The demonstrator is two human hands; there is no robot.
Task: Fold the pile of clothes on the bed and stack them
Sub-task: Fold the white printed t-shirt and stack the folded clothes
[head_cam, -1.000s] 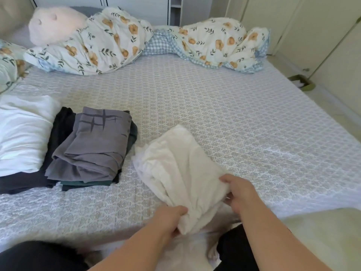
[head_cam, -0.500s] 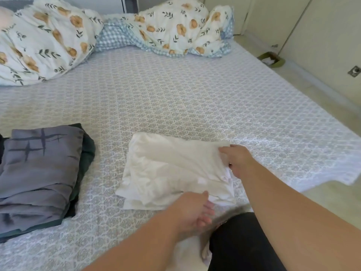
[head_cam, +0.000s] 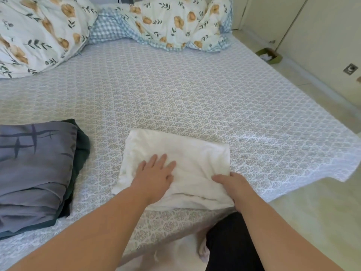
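Left fingers: we saw them spread straight and flat, pressing down on the cloth, curled around nothing.
Left hand: it lay palm down on the left half of the white garment, with the bare forearm running back toward the lower left.
Right fingers: we saw them bent over the near right edge of the cloth; the thumb side sat on top, and the fingertips were tucked in among the folds, so it looked like a pinch on that corner.
Right hand: it rested at the garment's near right corner, just at the bed's edge.
White garment: we found it folded into a rough rectangle, lying flat on the bed near its front edge, with a few wrinkles between the 2 hands.
Folded stack: a grey piece with dark crossed lines lay on top of a dark green one, to the left of the white garment and apart from it.
Duvet: floral with a blue checked underside, it was bunched along the far side of the bed.
Floor: we noticed a small green box by the wall on the right.
Below the bed edge: dark clothing on our own legs showed.
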